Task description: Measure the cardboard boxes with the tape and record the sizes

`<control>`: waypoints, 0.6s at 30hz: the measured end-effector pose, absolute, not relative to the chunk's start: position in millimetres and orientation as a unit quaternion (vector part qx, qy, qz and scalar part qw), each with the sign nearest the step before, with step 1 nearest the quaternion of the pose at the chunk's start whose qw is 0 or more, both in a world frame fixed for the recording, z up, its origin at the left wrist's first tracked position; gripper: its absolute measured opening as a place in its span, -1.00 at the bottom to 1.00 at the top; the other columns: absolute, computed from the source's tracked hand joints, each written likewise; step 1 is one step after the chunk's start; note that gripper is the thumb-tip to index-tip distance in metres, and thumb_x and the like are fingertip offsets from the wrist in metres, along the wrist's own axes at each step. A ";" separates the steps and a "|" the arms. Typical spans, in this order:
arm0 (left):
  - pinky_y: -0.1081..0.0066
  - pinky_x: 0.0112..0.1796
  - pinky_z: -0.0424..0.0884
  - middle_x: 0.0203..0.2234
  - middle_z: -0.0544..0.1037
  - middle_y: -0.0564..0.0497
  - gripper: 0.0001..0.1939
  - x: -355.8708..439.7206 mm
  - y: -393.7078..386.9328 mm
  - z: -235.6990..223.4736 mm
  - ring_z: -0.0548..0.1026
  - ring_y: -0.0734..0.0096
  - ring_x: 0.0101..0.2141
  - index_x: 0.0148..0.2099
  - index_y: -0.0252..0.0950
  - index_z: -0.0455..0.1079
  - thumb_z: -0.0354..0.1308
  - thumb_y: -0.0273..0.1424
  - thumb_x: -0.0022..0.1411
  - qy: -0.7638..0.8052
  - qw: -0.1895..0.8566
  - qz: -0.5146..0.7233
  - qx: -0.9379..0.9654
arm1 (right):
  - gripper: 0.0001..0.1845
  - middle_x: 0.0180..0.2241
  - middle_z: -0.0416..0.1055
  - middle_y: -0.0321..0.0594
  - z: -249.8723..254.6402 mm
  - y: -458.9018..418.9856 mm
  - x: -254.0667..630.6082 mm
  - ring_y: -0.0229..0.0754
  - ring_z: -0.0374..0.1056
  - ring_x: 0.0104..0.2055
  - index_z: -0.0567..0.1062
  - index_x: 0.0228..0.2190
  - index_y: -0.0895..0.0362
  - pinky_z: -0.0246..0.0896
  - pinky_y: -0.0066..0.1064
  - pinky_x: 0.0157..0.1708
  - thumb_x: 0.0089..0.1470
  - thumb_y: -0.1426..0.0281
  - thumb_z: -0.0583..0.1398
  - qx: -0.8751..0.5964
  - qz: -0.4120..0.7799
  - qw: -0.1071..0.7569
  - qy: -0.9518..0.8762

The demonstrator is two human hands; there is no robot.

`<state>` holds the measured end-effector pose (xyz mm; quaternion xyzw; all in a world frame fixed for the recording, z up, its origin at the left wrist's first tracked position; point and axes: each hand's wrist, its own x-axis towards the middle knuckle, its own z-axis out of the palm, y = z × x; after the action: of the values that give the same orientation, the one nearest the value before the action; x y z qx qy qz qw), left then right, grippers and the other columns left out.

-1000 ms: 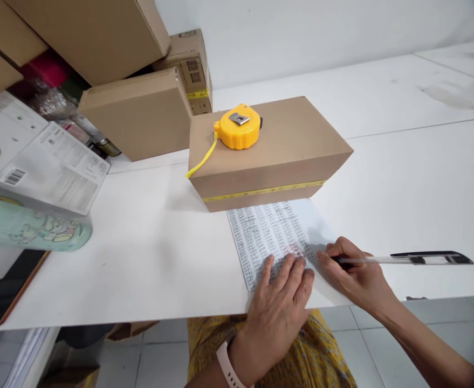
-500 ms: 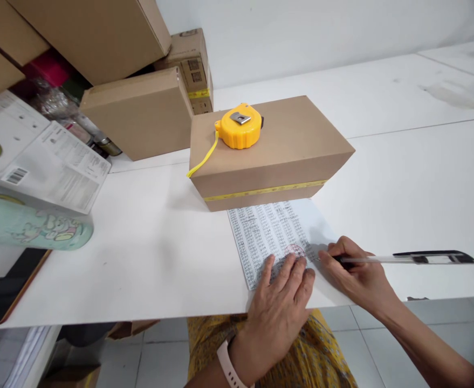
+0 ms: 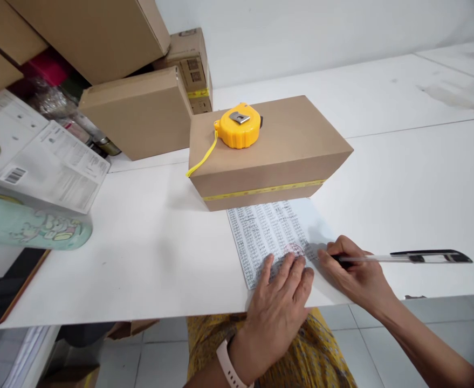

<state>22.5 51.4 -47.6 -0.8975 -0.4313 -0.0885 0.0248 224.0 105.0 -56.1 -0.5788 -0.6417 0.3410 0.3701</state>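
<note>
A sheet of paper [image 3: 256,229] covered in columns of handwriting lies on the white table, its far edge against a cardboard box. My left hand [image 3: 283,288] rests flat on its lower part, fingers spread. In my right hand [image 3: 356,272] a pen [image 3: 406,258] is pinched, its clear barrel and black clip end pointing right. The pen's tip, at the paper's right side, is hidden by my fingers. On top of the cardboard box [image 3: 289,134] sits a yellow tape measure [image 3: 240,129], its yellow strap hanging to the box's left corner.
More cardboard boxes [image 3: 139,113] stand at the back left. A white printed carton [image 3: 54,167] and a mint-green bottle [image 3: 34,223] are at the left, above a dark flat object [image 3: 14,280]. The table's [image 3: 139,302] front edge runs just before my lap.
My right hand and the pen have shifted very slightly. The left hand, paper, box and tape measure stay put; the view has moved a touch.
</note>
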 end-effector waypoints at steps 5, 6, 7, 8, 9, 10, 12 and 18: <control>0.03 0.31 0.11 0.38 0.24 -0.05 -0.39 21.9 52.3 -47.2 0.03 0.16 0.40 0.38 -0.32 0.20 0.10 -0.12 0.42 -0.431 0.019 -0.084 -0.898 | -0.66 -0.57 0.22 -0.35 -53.4 104.6 222.5 -0.28 0.09 -0.54 0.29 -0.50 0.04 0.03 -0.41 -0.58 0.25 0.20 0.20 -0.574 0.334 0.374 -0.647; 0.03 0.31 0.11 0.38 0.24 -0.05 -0.39 21.8 52.5 -47.3 0.03 0.16 0.40 0.38 -0.31 0.20 0.10 -0.12 0.42 -0.431 0.018 -0.084 -0.898 | -0.66 -0.58 0.22 -0.35 -53.0 104.6 222.2 -0.28 0.09 -0.54 0.29 -0.50 0.04 0.03 -0.41 -0.58 0.25 0.20 0.20 -0.574 0.335 0.375 -0.647; 0.03 0.32 0.11 0.38 0.23 -0.05 -0.39 21.7 52.6 -47.5 0.03 0.17 0.40 0.37 -0.31 0.20 0.11 -0.12 0.42 -0.431 0.019 -0.083 -0.899 | -0.66 -0.58 0.22 -0.35 -52.8 104.7 222.1 -0.27 0.09 -0.54 0.29 -0.50 0.04 0.03 -0.41 -0.58 0.24 0.19 0.21 -0.574 0.336 0.376 -0.645; 0.03 0.32 0.11 0.38 0.23 -0.05 -0.38 21.6 52.8 -47.6 0.03 0.17 0.40 0.37 -0.31 0.20 0.12 -0.12 0.41 -0.431 0.019 -0.082 -0.898 | -0.66 -0.58 0.22 -0.35 -52.8 104.8 222.0 -0.27 0.09 -0.54 0.29 -0.50 0.04 0.03 -0.41 -0.59 0.24 0.18 0.21 -0.575 0.337 0.376 -0.644; 0.03 0.32 0.12 0.38 0.23 -0.05 -0.37 21.5 52.8 -47.6 0.03 0.17 0.40 0.38 -0.31 0.20 0.12 -0.12 0.40 -0.431 0.020 -0.080 -0.898 | -0.65 -0.58 0.22 -0.35 -52.8 104.9 222.1 -0.27 0.09 -0.54 0.29 -0.50 0.04 0.03 -0.41 -0.59 0.23 0.17 0.22 -0.577 0.337 0.376 -0.641; 0.03 0.32 0.12 0.38 0.22 -0.06 -0.37 21.4 52.7 -47.5 0.03 0.17 0.40 0.38 -0.31 0.19 0.13 -0.11 0.40 -0.431 0.021 -0.078 -0.899 | -0.65 -0.58 0.22 -0.35 -52.9 104.9 222.2 -0.27 0.09 -0.55 0.29 -0.50 0.04 0.03 -0.41 -0.60 0.23 0.17 0.22 -0.579 0.337 0.376 -0.640; 0.03 0.32 0.12 0.38 0.21 -0.07 -0.37 21.2 52.4 -47.3 0.04 0.17 0.40 0.38 -0.32 0.19 0.11 -0.11 0.41 -0.431 0.024 -0.077 -0.899 | -0.64 -0.59 0.22 -0.35 -53.1 104.8 222.5 -0.28 0.09 -0.55 0.29 -0.51 0.05 0.02 -0.41 -0.61 0.23 0.16 0.22 -0.582 0.336 0.374 -0.639; 0.03 0.31 0.12 0.38 0.23 -0.05 -0.39 21.6 51.5 -47.4 0.04 0.17 0.40 0.37 -0.31 0.20 0.08 -0.11 0.43 -0.430 0.024 -0.079 -0.899 | -0.64 -0.59 0.18 -0.36 -53.5 103.1 223.0 -0.29 0.06 -0.56 0.27 -0.51 0.05 -0.02 -0.43 -0.63 0.24 0.18 0.21 -0.584 0.351 0.369 -0.632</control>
<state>21.6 51.5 -47.4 -0.8988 -0.4305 -0.0786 0.0241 223.0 103.1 -53.5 -0.5842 -0.6321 0.3512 0.3686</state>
